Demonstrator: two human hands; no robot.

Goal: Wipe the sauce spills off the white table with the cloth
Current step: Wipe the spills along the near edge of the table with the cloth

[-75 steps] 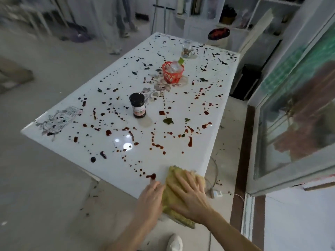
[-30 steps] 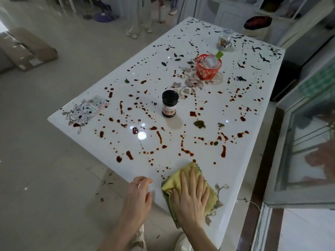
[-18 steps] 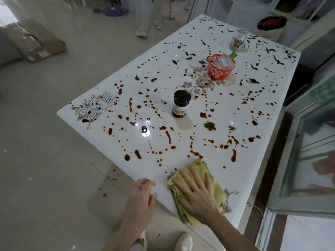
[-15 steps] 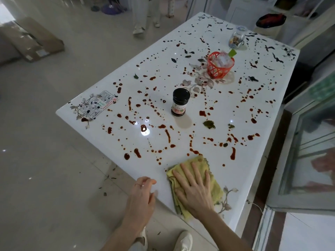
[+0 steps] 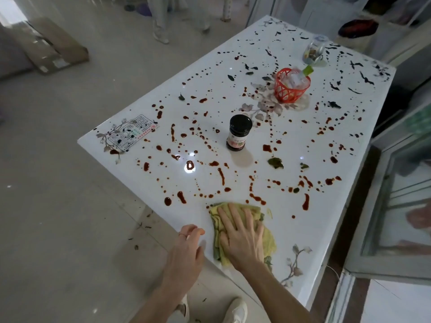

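Cloth [image 5: 269, 240] had crept a bit farther in from the near edge compared to a second earlier, right up against the closest drops. Right fingers [image 5: 234, 215] were spread wide and flat on top of it, and the whole right hand [image 5: 240, 238] was pressing it onto the table [image 5: 310, 229], not gripping. Left hand [image 5: 186, 250] sat at the near edge just beside the cloth, fingers loosely bent, holding nothing.

Nearest sauce spills [image 5: 256, 198] were just past the cloth's far edge, with loads more all the way back. I figured the best move was to keep that palm flat and pull the spills toward the near edge in overlapping passes, refolding once it smeared. The jar [image 5: 239, 132] and the red basket [image 5: 291, 86] farther back would need lifting, not wiping around.
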